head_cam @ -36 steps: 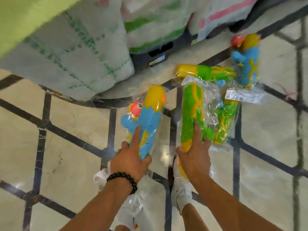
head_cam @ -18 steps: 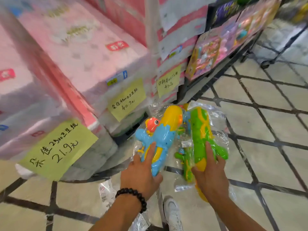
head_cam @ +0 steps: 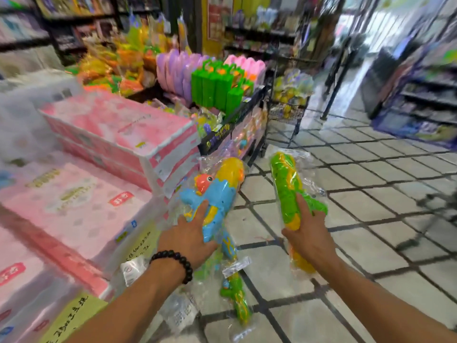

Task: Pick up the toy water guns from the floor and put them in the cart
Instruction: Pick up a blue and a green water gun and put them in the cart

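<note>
- Plastic, hollow and bagged in crinkly film: the toy water guns should be light and stiff, though the wrap looks slippery.
- Left hand (head_cam: 190,240) clasps the blue and yellow gun (head_cam: 217,194) at its rear, forefinger laid along it; a smaller green gun (head_cam: 236,297) dangles beneath at six o'clock.
- Right hand (head_cam: 308,236) is wrapped round the green and yellow gun (head_cam: 288,191) mid-body, barrel toward twelve o'clock.
- Best hold: the hard body, not loose film.
- No cart is clearly visible; a blurred wire frame (head_cam: 430,214) sits at three o'clock.
</note>
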The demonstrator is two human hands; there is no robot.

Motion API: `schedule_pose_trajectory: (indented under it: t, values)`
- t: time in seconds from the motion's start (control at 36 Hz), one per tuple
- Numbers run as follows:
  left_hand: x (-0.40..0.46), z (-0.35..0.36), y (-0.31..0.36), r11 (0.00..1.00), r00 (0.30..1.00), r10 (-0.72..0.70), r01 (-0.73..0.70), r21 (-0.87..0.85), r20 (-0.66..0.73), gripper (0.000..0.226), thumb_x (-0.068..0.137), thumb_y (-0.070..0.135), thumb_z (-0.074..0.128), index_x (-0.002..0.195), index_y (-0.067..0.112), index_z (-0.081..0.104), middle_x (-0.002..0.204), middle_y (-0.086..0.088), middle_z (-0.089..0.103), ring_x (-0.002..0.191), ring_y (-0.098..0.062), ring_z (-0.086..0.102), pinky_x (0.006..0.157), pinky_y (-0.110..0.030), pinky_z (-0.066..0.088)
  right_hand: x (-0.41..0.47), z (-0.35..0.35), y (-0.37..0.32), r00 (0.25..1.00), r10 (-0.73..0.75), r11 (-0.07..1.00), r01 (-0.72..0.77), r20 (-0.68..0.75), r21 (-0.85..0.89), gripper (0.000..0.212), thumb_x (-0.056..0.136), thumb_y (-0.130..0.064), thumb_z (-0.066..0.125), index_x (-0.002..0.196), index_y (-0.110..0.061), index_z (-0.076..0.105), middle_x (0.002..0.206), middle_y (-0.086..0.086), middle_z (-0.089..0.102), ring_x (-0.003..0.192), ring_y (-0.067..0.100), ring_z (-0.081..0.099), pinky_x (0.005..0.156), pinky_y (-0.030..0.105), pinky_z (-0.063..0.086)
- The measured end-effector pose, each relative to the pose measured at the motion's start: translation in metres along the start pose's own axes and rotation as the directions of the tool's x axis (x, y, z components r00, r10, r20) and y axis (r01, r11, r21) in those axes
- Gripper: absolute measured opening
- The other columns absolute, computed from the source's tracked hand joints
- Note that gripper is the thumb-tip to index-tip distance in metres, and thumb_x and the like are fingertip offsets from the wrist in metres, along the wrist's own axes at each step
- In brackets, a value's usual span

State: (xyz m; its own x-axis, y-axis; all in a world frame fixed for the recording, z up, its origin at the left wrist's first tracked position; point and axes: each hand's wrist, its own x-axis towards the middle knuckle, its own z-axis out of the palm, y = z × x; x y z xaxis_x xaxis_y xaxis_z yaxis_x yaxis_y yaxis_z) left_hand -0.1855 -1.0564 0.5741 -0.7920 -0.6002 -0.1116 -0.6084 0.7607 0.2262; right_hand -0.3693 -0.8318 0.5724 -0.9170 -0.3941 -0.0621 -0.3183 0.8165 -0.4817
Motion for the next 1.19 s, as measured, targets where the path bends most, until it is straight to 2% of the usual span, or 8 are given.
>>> schedule_pose_trajectory:
  t: [0.11, 0.28, 0.67, 0.75, 0.86, 0.92, 1.0, 1.19]
  values:
    - [0.008, -0.055, 0.055, 0.994, 0.995, 0.095, -0.092, 0.060, -0.045, 0.094, 0.085, 0.064, 0.056, 0.157, 0.047, -0.002, 0.133, -0.016, 0.052, 0.106, -0.036, 0.064, 0.082, -0.041, 0.052, 0.007, -0.076, 0.015, 0.999, 0.037, 0.999, -0.037, -0.037, 0.005, 0.103, 0.083, -0.043, 0.073, 0.156, -0.055, 0.001, 0.153, 0.020, 0.028, 0.115, 0.043, 0.059, 0.087, 0.048, 0.053]
    - [0.006, -0.103, 0.137, 0.968, 0.973, 0.204, -0.185, 0.167, -0.109, 0.091, 0.087, 0.067, 0.052, 0.156, 0.051, -0.005, 0.129, -0.011, 0.054, 0.105, -0.032, 0.065, 0.079, -0.038, 0.052, 0.023, -0.165, 0.066, 0.993, 0.094, 0.988, -0.084, -0.071, 0.129, 0.100, 0.076, -0.045, 0.074, 0.151, -0.057, 0.009, 0.143, 0.020, 0.041, 0.109, 0.040, 0.059, 0.091, 0.056, 0.054]
    - [0.077, -0.105, 0.360, 0.952, 0.945, 0.280, -0.252, 0.171, -0.166, 0.095, 0.076, 0.072, 0.046, 0.154, 0.051, -0.004, 0.110, -0.009, 0.057, 0.093, -0.028, 0.064, 0.078, -0.041, 0.058, 0.115, -0.312, 0.226, 0.989, 0.084, 0.987, -0.065, -0.125, 0.150, 0.100, 0.074, -0.044, 0.076, 0.151, -0.054, 0.013, 0.146, 0.015, 0.041, 0.116, 0.036, 0.056, 0.092, 0.052, 0.055]
    - [0.090, -0.103, 0.394, 0.947, 0.945, 0.291, -0.261, 0.186, -0.152, 0.094, 0.079, 0.071, 0.046, 0.155, 0.049, -0.003, 0.100, -0.008, 0.059, 0.094, -0.028, 0.064, 0.078, -0.042, 0.058, 0.141, -0.334, 0.249, 0.990, 0.058, 0.990, -0.041, -0.125, 0.138, 0.099, 0.074, -0.044, 0.076, 0.151, -0.053, 0.014, 0.141, 0.015, 0.045, 0.109, 0.033, 0.058, 0.088, 0.050, 0.056]
    - [0.115, -0.101, 0.423, 0.954, 0.955, 0.274, -0.255, 0.157, -0.113, 0.093, 0.082, 0.066, 0.052, 0.156, 0.049, -0.002, 0.131, -0.016, 0.054, 0.130, -0.032, 0.054, 0.096, -0.042, 0.053, 0.175, -0.353, 0.265, 0.991, 0.053, 0.985, -0.031, -0.126, 0.170, 0.100, 0.074, -0.042, 0.075, 0.152, -0.053, 0.014, 0.141, 0.015, 0.043, 0.103, 0.032, 0.058, 0.088, 0.049, 0.056]
    - [0.135, -0.100, 0.441, 0.957, 0.958, 0.270, -0.256, 0.136, -0.095, 0.093, 0.082, 0.065, 0.053, 0.155, 0.050, -0.002, 0.120, -0.013, 0.058, 0.122, -0.032, 0.058, 0.092, -0.040, 0.054, 0.196, -0.358, 0.274, 0.991, 0.057, 0.983, -0.034, -0.120, 0.183, 0.100, 0.072, -0.044, 0.074, 0.151, -0.055, 0.013, 0.141, 0.015, 0.044, 0.103, 0.031, 0.060, 0.087, 0.049, 0.057]
    - [0.170, -0.099, 0.463, 0.958, 0.958, 0.277, -0.268, 0.103, -0.081, 0.094, 0.083, 0.063, 0.057, 0.156, 0.050, -0.002, 0.106, -0.005, 0.059, 0.089, -0.022, 0.064, 0.073, -0.035, 0.054, 0.231, -0.362, 0.282, 0.992, 0.058, 0.980, -0.036, -0.109, 0.195, 0.100, 0.074, -0.045, 0.075, 0.152, -0.054, 0.013, 0.142, 0.013, 0.044, 0.103, 0.031, 0.060, 0.086, 0.048, 0.057]
    - [0.276, -0.078, 0.505, 0.953, 0.946, 0.281, -0.256, 0.160, -0.160, 0.094, 0.079, 0.070, 0.050, 0.154, 0.051, -0.004, 0.121, -0.011, 0.059, 0.104, -0.030, 0.064, 0.081, -0.040, 0.054, 0.330, -0.358, 0.275, 0.995, 0.044, 0.982, -0.026, -0.088, 0.188, 0.098, 0.078, -0.044, 0.071, 0.154, -0.052, 0.009, 0.145, 0.014, 0.038, 0.115, 0.032, 0.058, 0.093, 0.047, 0.053]
